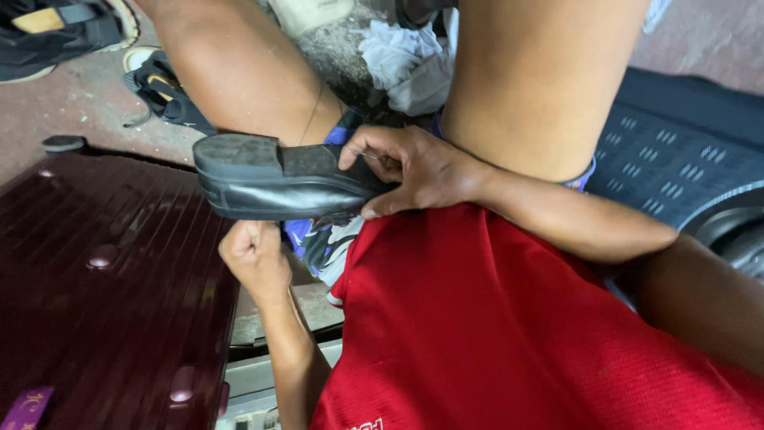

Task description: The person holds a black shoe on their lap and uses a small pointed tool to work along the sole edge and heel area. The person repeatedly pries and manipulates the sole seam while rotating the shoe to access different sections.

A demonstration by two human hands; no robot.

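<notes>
We hold a black shoe (278, 179) on its side between our knees, its sole turned up toward us, the heel end pointing to the left and the other end buried in our right hand (414, 171). That hand comes in from the right, forearm stretched across our red shirt (493, 326), and it grips the shoe with the fingers curled over the sole and the thumb pressed along the lower edge, so the hand is closed around the shoe. Our left hand (255, 251) sits just below the shoe, under its middle, close to it; we cannot tell whether it touches the leather. It is clenched into a fist, the wrist bent upward, the forearm rising from the lower edge of the view; whether it pinches anything inside the fist we cannot tell. A dark red ribbed case (103, 302) lies to the left of the left hand, and a black sandal (163, 91) rests on the floor beyond the heel of the shoe
</notes>
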